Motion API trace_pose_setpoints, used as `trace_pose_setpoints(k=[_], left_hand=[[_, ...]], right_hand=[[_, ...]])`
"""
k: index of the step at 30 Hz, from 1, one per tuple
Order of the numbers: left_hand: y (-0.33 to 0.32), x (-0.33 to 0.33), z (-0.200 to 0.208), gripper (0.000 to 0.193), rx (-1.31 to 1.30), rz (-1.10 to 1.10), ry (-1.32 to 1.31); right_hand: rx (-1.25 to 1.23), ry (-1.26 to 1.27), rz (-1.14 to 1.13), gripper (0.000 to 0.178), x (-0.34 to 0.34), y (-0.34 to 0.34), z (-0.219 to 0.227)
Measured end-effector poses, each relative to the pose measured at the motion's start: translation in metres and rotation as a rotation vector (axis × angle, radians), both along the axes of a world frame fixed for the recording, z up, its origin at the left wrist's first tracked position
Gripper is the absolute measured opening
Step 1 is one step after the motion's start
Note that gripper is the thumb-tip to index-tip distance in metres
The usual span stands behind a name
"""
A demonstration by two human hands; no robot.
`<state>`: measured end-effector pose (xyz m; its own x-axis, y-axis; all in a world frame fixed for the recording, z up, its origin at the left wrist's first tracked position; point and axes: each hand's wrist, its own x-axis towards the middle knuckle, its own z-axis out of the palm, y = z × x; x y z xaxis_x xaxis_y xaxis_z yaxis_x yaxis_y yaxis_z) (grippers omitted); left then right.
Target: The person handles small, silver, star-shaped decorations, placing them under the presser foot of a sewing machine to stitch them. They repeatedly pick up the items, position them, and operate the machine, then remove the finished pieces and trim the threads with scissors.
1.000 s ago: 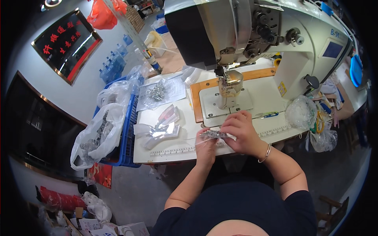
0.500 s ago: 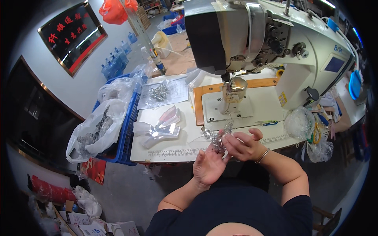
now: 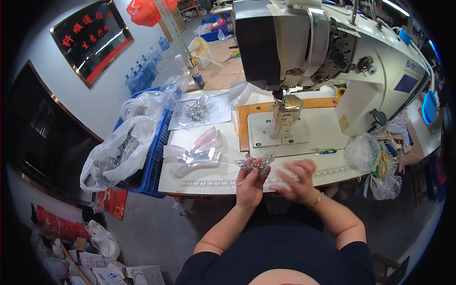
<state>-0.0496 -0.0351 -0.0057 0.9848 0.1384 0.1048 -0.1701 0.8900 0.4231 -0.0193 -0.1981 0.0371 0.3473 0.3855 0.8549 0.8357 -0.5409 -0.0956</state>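
Note:
My left hand [image 3: 249,190] is closed on a cluster of shiny silver pieces [image 3: 260,166], pinched between thumb and fingers above the table's front edge. Its exact kind is hard to make out; it spreads out like a bow on both sides of the fingers. Just to the right, my right hand [image 3: 300,184] is apart from it, blurred by motion, with fingers spread and nothing visible in them. A sewing machine [image 3: 380,95] stands behind the hands, its post [image 3: 280,124] rising from a metal plate. On a sheet at the left lies a heap of similar silver pieces [image 3: 195,111].
Clear plastic pieces [image 3: 199,153] lie left of my hands. A ruler strip [image 3: 209,183] runs along the front edge. Thread snips [image 3: 326,151] lie at right, near a bag of clear material [image 3: 362,151]. A blue crate [image 3: 153,161] with white bags [image 3: 102,142] adjoins the table's left side.
My right hand has come off the silver cluster and shifted to the right. My left hand has turned and closed on the cluster, which now spreads flatter and wider.

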Motion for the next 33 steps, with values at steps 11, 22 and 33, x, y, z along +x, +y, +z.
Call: trace_pose_setpoints(k=[11, 22, 33], left_hand=[[-0.015, -0.010, -0.003, 0.036, 0.069, -0.039, 0.154], [-0.028, -0.001, -0.013, 0.041, 0.087, -0.035, 0.161], [-0.018, 0.001, -0.017, 0.039, 0.066, -0.124, 0.202]], right_hand=[[1.151, 1.315, 0.885, 0.040, -0.014, 0.030, -0.038], [1.418, 1.514, 0.573, 0.015, 0.005, 0.031, -0.048], [0.496, 0.609, -0.042, 0.053, 0.016, 0.003, -0.010]])
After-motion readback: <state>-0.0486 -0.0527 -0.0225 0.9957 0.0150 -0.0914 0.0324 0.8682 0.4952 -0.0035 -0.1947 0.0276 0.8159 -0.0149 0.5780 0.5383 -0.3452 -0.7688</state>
